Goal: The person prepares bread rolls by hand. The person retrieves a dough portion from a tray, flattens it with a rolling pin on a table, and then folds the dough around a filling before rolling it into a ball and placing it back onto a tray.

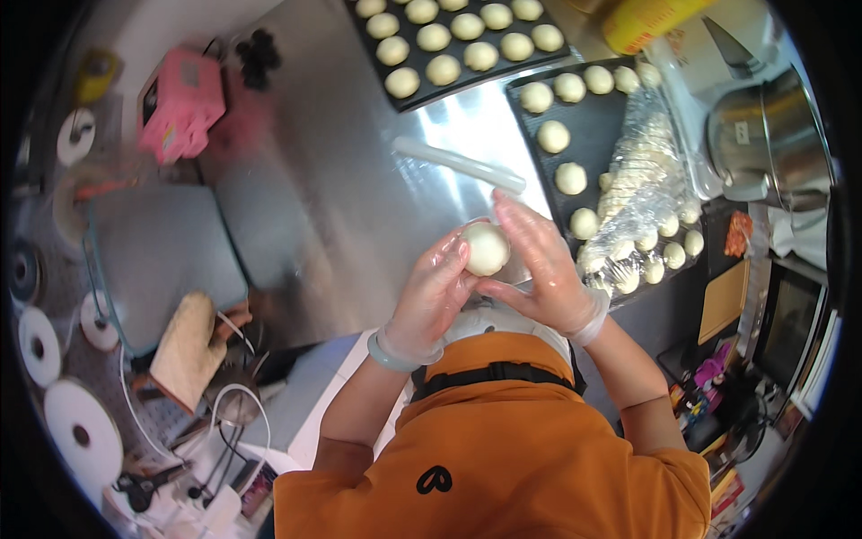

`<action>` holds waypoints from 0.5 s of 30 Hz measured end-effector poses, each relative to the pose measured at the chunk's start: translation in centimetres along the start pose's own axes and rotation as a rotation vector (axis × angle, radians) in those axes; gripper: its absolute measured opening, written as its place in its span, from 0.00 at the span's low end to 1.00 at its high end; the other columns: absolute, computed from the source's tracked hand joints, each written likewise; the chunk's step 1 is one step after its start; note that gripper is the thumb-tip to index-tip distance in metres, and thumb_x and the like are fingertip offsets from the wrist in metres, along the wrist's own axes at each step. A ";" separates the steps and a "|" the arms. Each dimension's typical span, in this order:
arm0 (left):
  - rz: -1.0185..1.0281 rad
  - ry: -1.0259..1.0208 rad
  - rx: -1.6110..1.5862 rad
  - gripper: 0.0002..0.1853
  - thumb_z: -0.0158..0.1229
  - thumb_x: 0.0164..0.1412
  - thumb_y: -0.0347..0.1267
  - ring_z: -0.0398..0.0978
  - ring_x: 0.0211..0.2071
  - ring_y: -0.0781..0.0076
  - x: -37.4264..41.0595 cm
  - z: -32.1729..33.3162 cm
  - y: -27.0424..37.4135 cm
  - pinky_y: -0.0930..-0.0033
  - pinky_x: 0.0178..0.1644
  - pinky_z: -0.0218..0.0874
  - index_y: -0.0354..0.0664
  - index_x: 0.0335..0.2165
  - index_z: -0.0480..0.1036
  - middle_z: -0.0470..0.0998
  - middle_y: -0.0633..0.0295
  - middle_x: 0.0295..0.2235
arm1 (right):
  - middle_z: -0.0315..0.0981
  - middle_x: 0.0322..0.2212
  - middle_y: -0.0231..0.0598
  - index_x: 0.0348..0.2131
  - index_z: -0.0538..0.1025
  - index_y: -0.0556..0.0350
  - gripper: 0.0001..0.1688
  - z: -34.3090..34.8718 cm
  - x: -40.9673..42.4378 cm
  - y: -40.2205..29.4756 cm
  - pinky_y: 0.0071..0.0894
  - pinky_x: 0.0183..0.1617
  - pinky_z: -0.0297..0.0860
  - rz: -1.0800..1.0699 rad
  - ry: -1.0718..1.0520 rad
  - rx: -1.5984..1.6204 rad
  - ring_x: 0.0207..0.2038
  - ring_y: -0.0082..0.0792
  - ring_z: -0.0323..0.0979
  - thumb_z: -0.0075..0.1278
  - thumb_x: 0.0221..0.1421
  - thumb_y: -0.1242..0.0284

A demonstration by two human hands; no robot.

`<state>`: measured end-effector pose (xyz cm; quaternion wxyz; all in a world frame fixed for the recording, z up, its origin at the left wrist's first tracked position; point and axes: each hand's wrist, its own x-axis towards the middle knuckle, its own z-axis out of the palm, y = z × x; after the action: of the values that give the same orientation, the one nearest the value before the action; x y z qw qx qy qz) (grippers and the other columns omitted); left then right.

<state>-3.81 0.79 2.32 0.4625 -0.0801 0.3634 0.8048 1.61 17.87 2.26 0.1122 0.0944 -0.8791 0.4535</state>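
Observation:
A smooth, round ball of pale dough rests in my left hand, which wears a clear plastic glove and has its thumb against the dough. My right hand, gloved the same way, is at the ball's right side with its fingers spread and holds nothing itself; whether it touches the dough I cannot tell. Just beyond my hands a translucent white rolling pin lies on the steel worktop. To the right, a black baking tray bears several dough balls, partly covered by crumpled plastic film.
Another black tray with rows of dough balls stands at the far side. On the left are a pink box-shaped device, a grey board and an oven mitt. A steel pot and a knife are at the right.

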 end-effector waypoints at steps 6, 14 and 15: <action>-0.188 0.033 0.143 0.25 0.49 0.67 0.28 0.67 0.52 0.76 6.5 2.9 -1.5 0.71 0.56 0.60 0.29 0.59 0.56 0.67 0.60 0.53 | 0.65 0.51 0.50 0.58 0.63 0.60 0.45 -2.7 -1.1 4.6 0.42 0.54 0.66 0.081 -0.050 -0.183 0.51 0.50 0.67 0.63 0.41 0.73; -0.124 -0.031 0.230 0.29 0.50 0.67 0.32 0.65 0.55 0.72 16.2 5.4 -3.7 0.68 0.58 0.58 0.31 0.61 0.53 0.66 0.57 0.55 | 0.67 0.48 0.51 0.53 0.66 0.59 0.38 -7.1 0.4 11.6 0.43 0.50 0.70 0.232 0.082 -0.227 0.48 0.54 0.70 0.61 0.40 0.80; -0.080 -0.036 0.246 0.29 0.50 0.67 0.33 0.65 0.55 0.71 16.9 5.7 -4.0 0.67 0.59 0.58 0.33 0.61 0.53 0.66 0.56 0.56 | 0.67 0.47 0.51 0.52 0.67 0.59 0.37 -7.6 0.8 13.0 0.43 0.49 0.71 0.266 0.130 -0.232 0.47 0.55 0.70 0.61 0.40 0.80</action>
<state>-8.86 17.37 -3.46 0.5069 -0.0225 0.4475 0.7364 -1.82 31.44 -3.37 0.1180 -0.0659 -0.9211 0.3651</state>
